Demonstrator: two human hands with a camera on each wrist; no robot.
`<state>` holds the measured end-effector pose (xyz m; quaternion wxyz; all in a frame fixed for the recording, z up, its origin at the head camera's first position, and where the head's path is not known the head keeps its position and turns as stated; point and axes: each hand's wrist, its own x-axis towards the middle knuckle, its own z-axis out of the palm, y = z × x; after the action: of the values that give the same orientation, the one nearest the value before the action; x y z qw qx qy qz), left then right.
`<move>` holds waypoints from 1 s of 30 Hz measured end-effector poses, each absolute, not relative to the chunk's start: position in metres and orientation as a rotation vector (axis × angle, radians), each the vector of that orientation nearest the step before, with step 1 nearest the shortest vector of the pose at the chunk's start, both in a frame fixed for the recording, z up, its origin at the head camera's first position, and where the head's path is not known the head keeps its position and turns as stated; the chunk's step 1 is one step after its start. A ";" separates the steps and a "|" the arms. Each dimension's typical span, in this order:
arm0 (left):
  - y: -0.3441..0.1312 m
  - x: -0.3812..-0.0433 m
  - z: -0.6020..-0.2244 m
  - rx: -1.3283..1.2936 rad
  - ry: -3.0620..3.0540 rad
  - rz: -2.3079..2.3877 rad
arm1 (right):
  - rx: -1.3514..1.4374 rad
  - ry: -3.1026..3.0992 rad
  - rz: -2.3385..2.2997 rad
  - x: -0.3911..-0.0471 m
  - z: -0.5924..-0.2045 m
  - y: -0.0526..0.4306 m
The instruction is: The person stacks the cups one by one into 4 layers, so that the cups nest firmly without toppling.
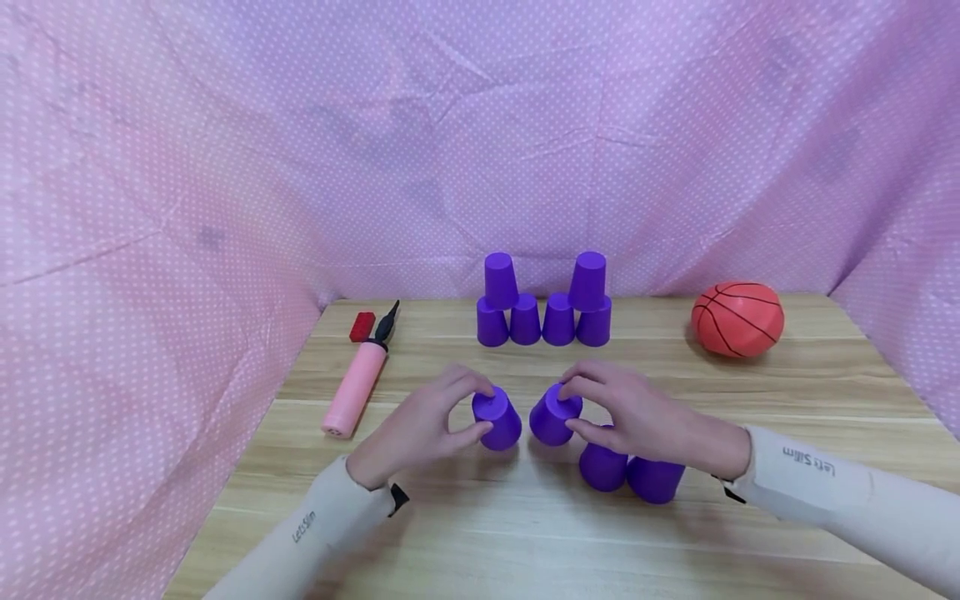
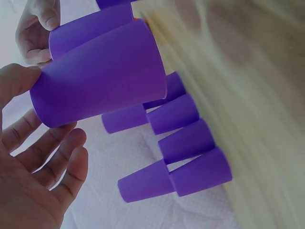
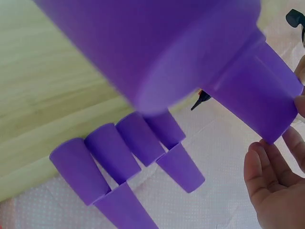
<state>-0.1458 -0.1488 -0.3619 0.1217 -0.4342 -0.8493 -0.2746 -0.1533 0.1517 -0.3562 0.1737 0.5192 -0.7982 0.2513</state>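
Observation:
Between thumb and fingers, my left hand (image 1: 427,425) grips an upside-down purple cup (image 1: 500,427) by its narrow closed end. Just to the right, my right hand (image 1: 645,412) pinches a second purple cup (image 1: 550,423) the same way, this one tilted. In the left wrist view the left-hand cup (image 2: 102,74) overlaps the other one. Below the right hand stand two more purple cups, one (image 1: 602,471) beside the other (image 1: 656,482), partly covered by the hand. In the right wrist view a purple cup (image 3: 119,38) fills the top, close to the camera.
Toward the back, several upside-down purple cups (image 1: 525,321) stand in a row, with one cup (image 1: 500,281) on the left pair and another (image 1: 588,281) on the right pair. A basketball-patterned ball (image 1: 737,319) lies right, a pink pump (image 1: 356,387) and red block (image 1: 362,327) left.

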 end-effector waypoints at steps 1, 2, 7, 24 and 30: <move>-0.149 -0.148 -0.360 -1.258 -2.474 -0.805 | 1.463 -2.262 0.710 -0.155 -0.355 0.152; -0.149 -0.149 -0.358 -1.246 -2.471 -0.806 | 1.454 -2.261 0.709 -0.158 -0.353 0.153; -0.148 -0.161 -0.345 -1.211 -2.418 -0.811 | 1.405 -2.227 0.701 -0.171 -0.344 0.154; -0.138 -0.204 -0.308 -1.158 -2.295 -0.754 | 1.236 -2.181 0.671 -0.217 -0.298 0.158; -0.132 -0.224 -0.295 -1.118 -2.281 -0.727 | 1.211 -2.191 0.659 -0.240 -0.285 0.157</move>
<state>-0.2236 -0.1324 -0.2948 0.2469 -0.4101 -0.8365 -0.2667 -0.2396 0.1571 -0.2846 0.2728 0.4502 -0.8142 0.2449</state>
